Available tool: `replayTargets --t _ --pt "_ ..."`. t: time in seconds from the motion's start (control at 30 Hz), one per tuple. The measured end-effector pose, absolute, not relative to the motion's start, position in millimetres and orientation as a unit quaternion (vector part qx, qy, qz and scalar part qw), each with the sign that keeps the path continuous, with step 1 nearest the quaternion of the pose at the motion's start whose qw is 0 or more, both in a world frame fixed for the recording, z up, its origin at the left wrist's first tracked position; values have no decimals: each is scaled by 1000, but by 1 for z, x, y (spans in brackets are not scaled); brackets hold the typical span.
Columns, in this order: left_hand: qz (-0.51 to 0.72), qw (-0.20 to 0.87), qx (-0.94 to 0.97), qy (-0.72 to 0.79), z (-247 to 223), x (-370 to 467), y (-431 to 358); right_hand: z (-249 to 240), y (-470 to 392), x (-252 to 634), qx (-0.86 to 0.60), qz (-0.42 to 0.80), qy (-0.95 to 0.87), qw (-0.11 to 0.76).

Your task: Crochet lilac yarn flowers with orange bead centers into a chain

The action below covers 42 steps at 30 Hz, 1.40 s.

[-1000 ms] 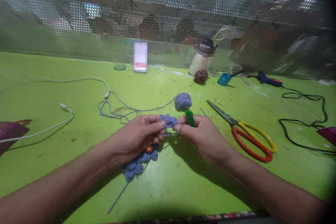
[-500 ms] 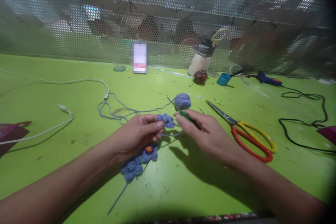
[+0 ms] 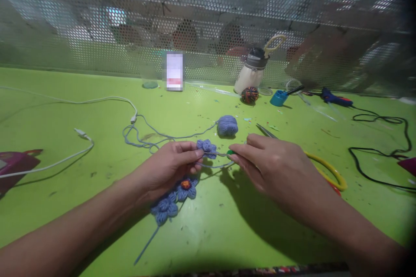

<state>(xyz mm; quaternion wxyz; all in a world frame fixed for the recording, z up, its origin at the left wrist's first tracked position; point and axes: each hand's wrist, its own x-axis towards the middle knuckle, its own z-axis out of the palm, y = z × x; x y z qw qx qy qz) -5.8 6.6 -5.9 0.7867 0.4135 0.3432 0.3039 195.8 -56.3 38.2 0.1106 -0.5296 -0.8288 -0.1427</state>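
My left hand (image 3: 180, 160) pinches a blue-purple crocheted flower (image 3: 207, 149) between thumb and fingers. Below that hand hang more joined flowers (image 3: 164, 207), one with an orange-red centre (image 3: 186, 184), and a yarn tail points toward me. My right hand (image 3: 263, 156) is closed on a green-handled crochet hook (image 3: 230, 152), most of its handle hidden in the palm. The hook's thin shaft reaches left to the flower's lower edge. A strand of yarn (image 3: 216, 166) loops between the two hands. Beyond them lies a blue-purple yarn ball (image 3: 227, 126), its strand running left in loose curls.
Under my right forearm lie scissors (image 3: 331, 173), partly hidden. Farther back are a multicolour yarn ball (image 3: 249, 95), a bottle (image 3: 250, 73), a blue pot (image 3: 278, 98), a glue gun (image 3: 336, 97) and a blurred-out phone (image 3: 174, 71). A white cable (image 3: 107, 98) crosses the left.
My right hand has turned over and moved right, bringing the hook from pointing up and away to lying level against the flower. It now covers more of the scissors. My left hand holds nearly still.
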Motion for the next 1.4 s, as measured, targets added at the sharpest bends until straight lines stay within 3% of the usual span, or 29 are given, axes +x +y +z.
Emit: replayTargets --t 1.0,1.4 --pt "279 706 500 417 -8 -2 -2 47 -64 186 -506 -231 -830 49" --pt "302 789 394 362 -12 -2 3 53 -60 181 -471 -212 -856 31"
